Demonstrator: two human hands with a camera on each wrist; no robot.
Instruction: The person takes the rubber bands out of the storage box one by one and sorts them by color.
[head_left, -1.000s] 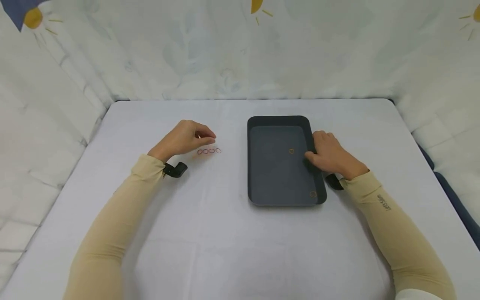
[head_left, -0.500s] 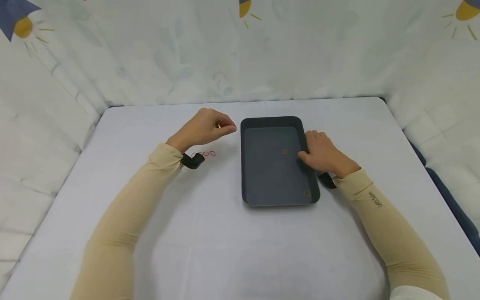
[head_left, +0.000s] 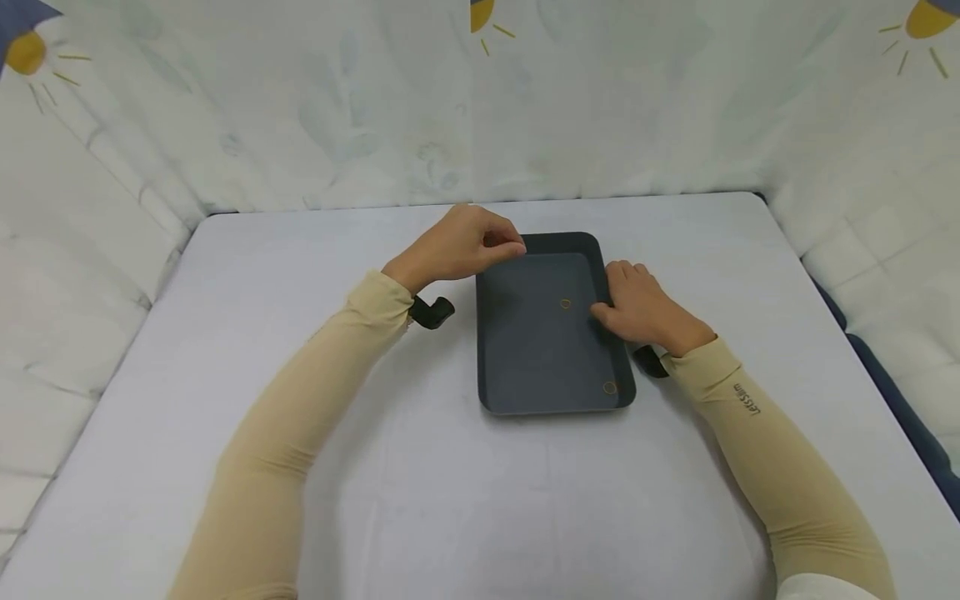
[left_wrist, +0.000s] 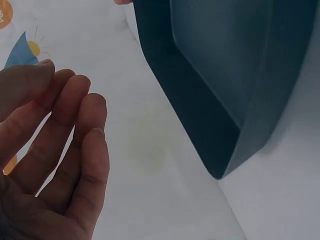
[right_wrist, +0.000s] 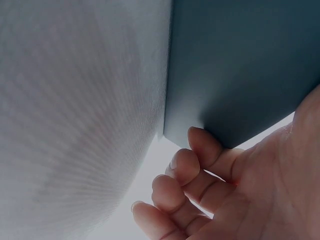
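A dark grey rectangular tray [head_left: 543, 350] lies on the white table. My right hand [head_left: 647, 310] grips its right wall, thumb over the rim and fingers along the outside; the right wrist view shows those fingers [right_wrist: 202, 145] against the wall. Two thin yellow bands, a farther one [head_left: 561, 304] and a nearer one [head_left: 604, 387], lie inside the tray. My left hand [head_left: 467, 242] hovers at the tray's far left corner, thumb and forefinger brought together. In the left wrist view its fingertips [left_wrist: 62, 75] meet near the thumb; anything between them is hidden.
The white table [head_left: 450, 500] runs around the tray, with pale fabric walls [head_left: 360, 108] at its back and sides. A black wrist camera [head_left: 432, 312] sits under the left wrist.
My left hand has moved right from beside several small red rings to the tray's far left corner. The rings are out of sight now, by the left forearm. The right hand keeps its grip.
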